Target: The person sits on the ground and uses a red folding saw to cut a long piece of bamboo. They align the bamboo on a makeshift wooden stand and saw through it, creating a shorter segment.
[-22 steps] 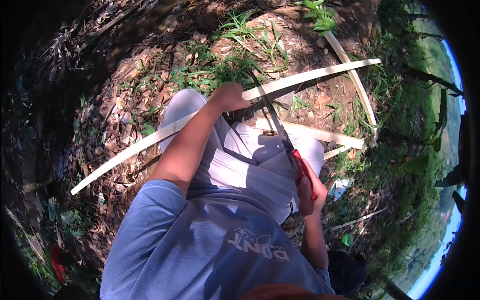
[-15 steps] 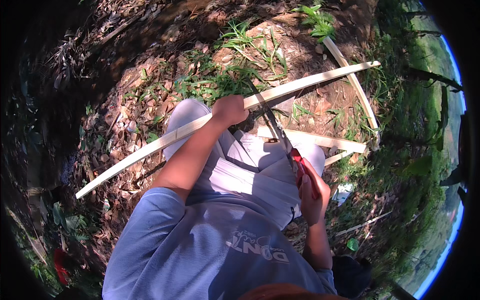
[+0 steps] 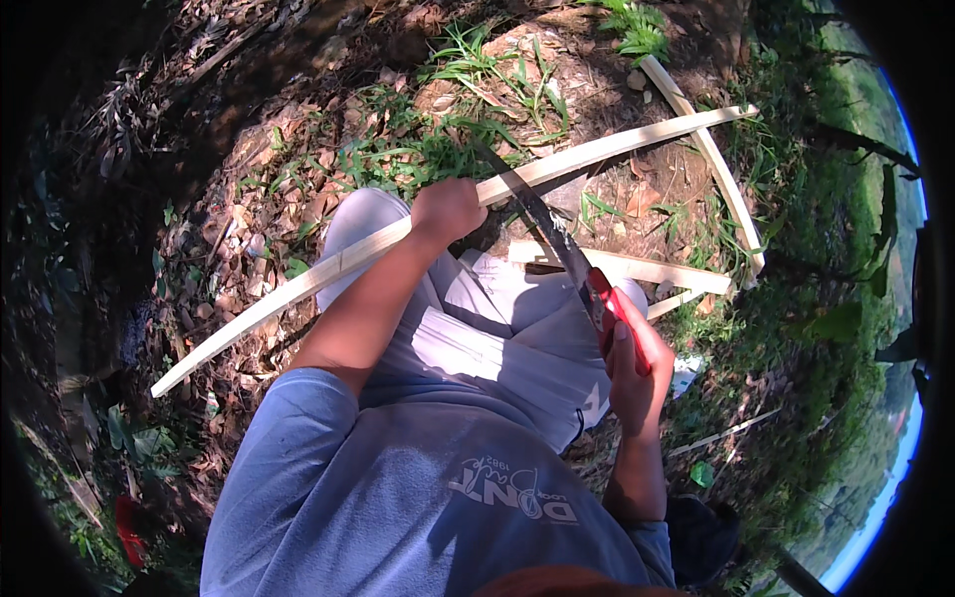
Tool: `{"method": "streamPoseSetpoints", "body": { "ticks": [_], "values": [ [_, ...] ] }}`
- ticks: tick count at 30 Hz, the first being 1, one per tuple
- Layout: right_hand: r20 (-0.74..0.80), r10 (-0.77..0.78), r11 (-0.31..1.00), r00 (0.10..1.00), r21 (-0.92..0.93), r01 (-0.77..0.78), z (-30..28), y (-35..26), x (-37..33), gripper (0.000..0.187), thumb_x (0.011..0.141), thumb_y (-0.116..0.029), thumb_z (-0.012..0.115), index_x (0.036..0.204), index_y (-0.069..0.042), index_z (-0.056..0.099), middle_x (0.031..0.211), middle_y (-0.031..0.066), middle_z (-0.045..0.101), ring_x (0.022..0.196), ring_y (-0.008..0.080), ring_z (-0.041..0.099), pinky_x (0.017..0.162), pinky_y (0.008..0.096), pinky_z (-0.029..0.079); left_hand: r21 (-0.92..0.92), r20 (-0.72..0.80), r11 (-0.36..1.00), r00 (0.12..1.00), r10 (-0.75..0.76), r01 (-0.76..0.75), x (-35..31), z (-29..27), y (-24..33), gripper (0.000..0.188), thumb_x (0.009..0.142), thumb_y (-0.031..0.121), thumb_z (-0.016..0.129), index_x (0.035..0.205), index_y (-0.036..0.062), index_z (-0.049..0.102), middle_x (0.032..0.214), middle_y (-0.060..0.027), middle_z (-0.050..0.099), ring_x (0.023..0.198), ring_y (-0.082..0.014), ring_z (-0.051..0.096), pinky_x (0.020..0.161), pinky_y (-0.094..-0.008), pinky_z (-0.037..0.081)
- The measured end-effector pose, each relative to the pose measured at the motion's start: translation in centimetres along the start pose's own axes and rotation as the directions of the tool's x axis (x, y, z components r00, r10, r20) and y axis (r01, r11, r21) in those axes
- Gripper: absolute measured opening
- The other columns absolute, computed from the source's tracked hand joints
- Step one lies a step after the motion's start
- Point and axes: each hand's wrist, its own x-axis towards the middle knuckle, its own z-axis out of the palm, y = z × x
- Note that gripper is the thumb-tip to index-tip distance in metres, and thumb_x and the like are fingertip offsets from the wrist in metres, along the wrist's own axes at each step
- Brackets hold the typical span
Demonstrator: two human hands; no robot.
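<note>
A long, pale wooden strip (image 3: 308,282) crosses my raised knee and slants up to the far right. My left hand (image 3: 448,211) is wrapped round it near its middle. In my right hand (image 3: 637,363) is the red handle of a hand saw (image 3: 545,221), held with the fingers closed. The dark blade runs up and to the left from the handle, crossing the strip just right of my left hand. I cannot tell how deep the teeth sit in the wood.
Another pale strip (image 3: 711,159) lies on the ground at the far right, under the held strip's end. A shorter wooden piece (image 3: 637,269) lies by my right knee. Grass (image 3: 477,65) and dry leaves cover the ground ahead. A red object (image 3: 129,530) sits at lower left.
My right hand and the saw have shifted slightly to the right, and the blade shows more broadly. My left hand keeps its grip on the strip, whose far end appears a little higher.
</note>
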Motion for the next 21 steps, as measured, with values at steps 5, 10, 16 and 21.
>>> {"method": "streamPoseSetpoints", "body": {
  "ticks": [5,10,16,21],
  "values": [
    [-0.030,-0.028,0.997,0.999,0.071,0.030,0.4,0.1,0.0,0.039,0.109,-0.005,0.062,0.146,0.003,0.067,0.094,-0.0018,0.071,0.079,0.0020,0.054,0.069,0.0198,0.042,-0.022,0.030,1.000,1.000,-0.008,0.009,0.2,-0.1,0.0,0.042,0.093,0.038,0.070,0.115,0.0032,0.078,0.109,-0.0193,0.080,0.103,-0.0385,0.079,0.091,-0.0517,0.064],
    [0.021,-0.056,0.998,0.998,-0.001,0.056,0.0,0.4,-0.6,0.040,0.110,-0.010,0.063,0.147,0.002,0.066,0.092,0.0003,0.071,0.078,0.0018,0.054,0.069,0.0197,0.042,-0.049,0.028,0.998,0.999,-0.039,0.040,-0.1,-0.4,0.2,0.039,0.092,0.037,0.071,0.114,0.0054,0.079,0.109,-0.0180,0.080,0.105,-0.0384,0.078,0.092,-0.0516,0.063],
    [-0.049,-0.331,0.938,0.943,0.092,0.334,6.0,-0.1,5.0,0.043,0.113,-0.021,0.062,0.150,0.001,0.065,0.080,-0.0029,0.061,0.063,0.0011,0.044,0.057,0.0197,0.034,-0.075,-0.007,0.996,0.998,-0.058,0.058,-1.2,-0.6,0.2,0.039,0.089,0.038,0.071,0.108,0.0053,0.081,0.108,-0.0198,0.080,0.101,-0.0387,0.078,0.092,-0.0502,0.063],
    [-0.038,-0.229,0.932,0.973,0.281,0.231,12.9,5.4,16.4,0.039,0.112,-0.017,0.062,0.146,0.002,0.067,0.100,0.0033,0.073,0.080,0.0057,0.059,0.072,0.0239,0.050,-0.047,-0.063,0.999,0.998,0.017,-0.020,-2.0,-1.3,1.4,0.047,0.090,0.047,0.073,0.107,0.0042,0.081,0.105,-0.0194,0.081,0.100,-0.0376,0.079,0.091,-0.0490,0.063]
  ]
}}
